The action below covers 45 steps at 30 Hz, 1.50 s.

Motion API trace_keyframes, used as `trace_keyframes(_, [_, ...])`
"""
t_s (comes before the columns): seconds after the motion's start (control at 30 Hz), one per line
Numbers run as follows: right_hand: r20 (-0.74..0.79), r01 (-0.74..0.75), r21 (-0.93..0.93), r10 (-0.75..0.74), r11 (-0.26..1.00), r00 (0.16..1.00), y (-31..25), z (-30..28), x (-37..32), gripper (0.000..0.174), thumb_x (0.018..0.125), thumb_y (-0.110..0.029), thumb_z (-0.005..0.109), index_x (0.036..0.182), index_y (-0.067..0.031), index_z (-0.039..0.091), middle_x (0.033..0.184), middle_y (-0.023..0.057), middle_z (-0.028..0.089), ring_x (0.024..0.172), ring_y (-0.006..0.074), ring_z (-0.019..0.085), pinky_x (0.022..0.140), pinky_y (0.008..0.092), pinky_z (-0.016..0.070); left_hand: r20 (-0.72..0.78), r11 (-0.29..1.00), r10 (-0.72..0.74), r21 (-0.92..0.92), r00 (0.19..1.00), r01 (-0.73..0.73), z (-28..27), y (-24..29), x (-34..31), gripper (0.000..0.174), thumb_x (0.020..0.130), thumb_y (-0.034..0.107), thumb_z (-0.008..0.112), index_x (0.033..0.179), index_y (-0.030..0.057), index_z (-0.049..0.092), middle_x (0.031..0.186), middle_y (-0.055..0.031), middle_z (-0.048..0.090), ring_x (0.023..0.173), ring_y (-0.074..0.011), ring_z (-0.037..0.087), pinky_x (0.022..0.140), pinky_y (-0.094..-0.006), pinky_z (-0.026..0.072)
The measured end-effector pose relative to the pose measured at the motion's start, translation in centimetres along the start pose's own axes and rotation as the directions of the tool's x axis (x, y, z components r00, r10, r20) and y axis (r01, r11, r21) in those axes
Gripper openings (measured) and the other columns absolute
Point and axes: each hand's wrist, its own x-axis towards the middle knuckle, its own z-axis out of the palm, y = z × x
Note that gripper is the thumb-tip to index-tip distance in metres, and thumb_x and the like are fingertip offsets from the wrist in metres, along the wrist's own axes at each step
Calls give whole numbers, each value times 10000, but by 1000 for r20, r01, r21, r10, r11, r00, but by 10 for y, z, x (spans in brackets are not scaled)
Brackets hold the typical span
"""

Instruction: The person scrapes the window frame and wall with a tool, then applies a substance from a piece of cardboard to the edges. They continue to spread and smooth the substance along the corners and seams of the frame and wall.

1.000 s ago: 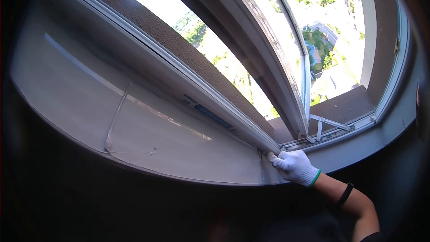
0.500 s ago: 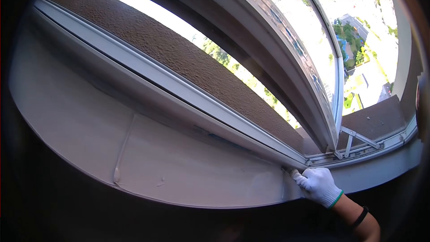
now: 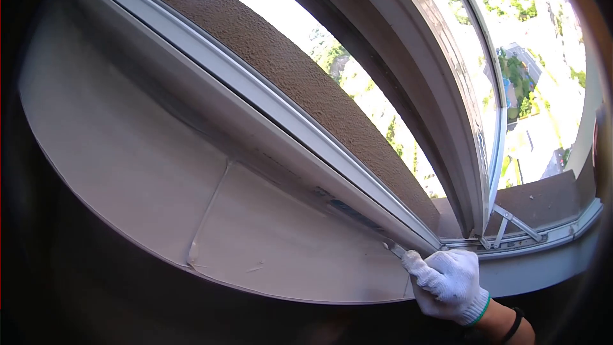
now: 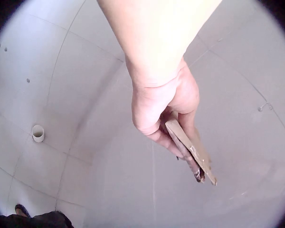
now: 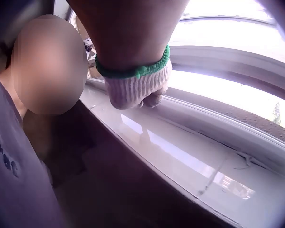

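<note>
In the head view my right hand (image 3: 450,284), in a white knit glove with a green cuff, grips a slim tool (image 3: 396,250). Only the tool's narrow grey tip shows past the fingers, lying close to the seam where the white sill (image 3: 306,249) meets the window frame (image 3: 287,144). The fist covers the rest of it. From the right wrist view, the glove (image 5: 133,90) hangs over the glossy sill, its fingers mostly hidden. My bare left hand (image 4: 164,107), low over the floor, holds a flat tan piece (image 4: 190,147) between thumb and fingers; it looks like folded cardboard with smeared edges.
An opened window sash (image 3: 440,89) leans outward, with a metal hinge arm (image 3: 517,222) at its foot. A brown rough ledge (image 3: 268,64) runs outside. On the tiled floor (image 4: 109,180) stands a small white cup-like cylinder (image 4: 38,133). A sill joint (image 3: 211,211) crosses the surface.
The head view has shifted. My right hand has drawn slightly back from the window corner, and the tool's tip shows more plainly beyond the glove.
</note>
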Motion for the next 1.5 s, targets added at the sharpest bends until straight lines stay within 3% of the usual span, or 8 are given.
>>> trace_keyframes(0.1, [-116, 91, 23, -87, 996, 989, -28, -4, 62, 561, 699, 55, 735, 1250, -48, 718, 687, 20, 568, 496, 200, 578, 452, 350, 442, 9, 1000, -13, 2, 1000, 13, -7, 19, -3, 691, 1015, 608, 515, 1516, 133, 547, 1540, -198, 538, 1446, -388, 480, 1176, -472, 416])
trace_keyframes(0.33, [-132, 211, -63, -218, 975, 967, -48, -11, 133, 550, 713, 62, 739, 1258, -12, 708, 679, 23, 547, 502, 186, 568, 453, 348, 438, 45, 998, -19, 60, 999, 16, -44, 75, -30, 739, 1007, 630, 512, 1549, 130, 508, 1573, -206, 503, 1467, -400, 451, 1196, -476, 395])
trace_keyframes(0.5, [-156, 203, -131, -223, 970, 962, -52, -8, 147, 514, 735, 45, 733, 1244, -19, 714, 679, 17, 513, 498, 180, 539, 443, 348, 413, 34, 997, -77, -25, 996, 78, -16, 47, -2, 874, 977, 677, 521, 1627, 114, 365, 1653, -223, 379, 1522, -413, 359, 1255, -470, 307])
trace_keyframes(0.7, [-98, 194, -197, -216, 961, 971, -51, -4, 144, 526, 735, 11, 732, 1258, -36, 706, 700, 12, 486, 505, 181, 542, 445, 359, 413, 95, 1000, -10, -6, 995, 11, -41, 71, -18, 824, 970, 671, 540, 1587, 133, 452, 1635, -205, 420, 1517, -393, 379, 1250, -492, 313])
trace_keyframes(0.97, [-58, 151, -157, -162, 976, 985, -40, 2, 117, 500, 736, -6, 746, 1233, -39, 710, 690, 18, 494, 499, 191, 538, 432, 369, 413, 51, 1000, -21, -21, 998, 22, -2, 12, 35, 776, 982, 643, 551, 1576, 149, 474, 1608, -179, 469, 1513, -366, 396, 1238, -478, 339])
trace_keyframes(1.1, [-60, 138, -154, -149, 978, 987, -30, 9, 100, 455, 742, -10, 749, 1194, -43, 719, 676, 17, 492, 495, 194, 537, 430, 365, 416, 36, 1000, 24, -5, 999, -24, -9, 21, 33, 745, 986, 621, 560, 1561, 152, 492, 1594, -172, 486, 1500, -359, 416, 1231, -477, 350])
trace_keyframes(1.2, [-31, 115, -173, -122, 978, 992, -25, 10, 88, 338, 861, -128, 729, 1197, -99, 752, 688, 13, 514, 511, 177, 551, 427, 356, 417, 23, 999, 51, 8, 998, -52, -15, 28, 32, 722, 989, 606, 567, 1550, 155, 507, 1583, -167, 499, 1489, -354, 431, 1226, -476, 358])
trace_keyframes(1.5, [17, 66, -140, -64, 988, 998, 1, 25, 34, 306, 835, -109, 736, 1140, -126, 750, 709, 12, 545, 522, 199, 570, 431, 361, 424, -7, 995, 97, 33, 995, -97, -16, 28, 35, 654, 998, 558, 587, 1517, 162, 549, 1552, -153, 538, 1458, -338, 475, 1210, -472, 382])
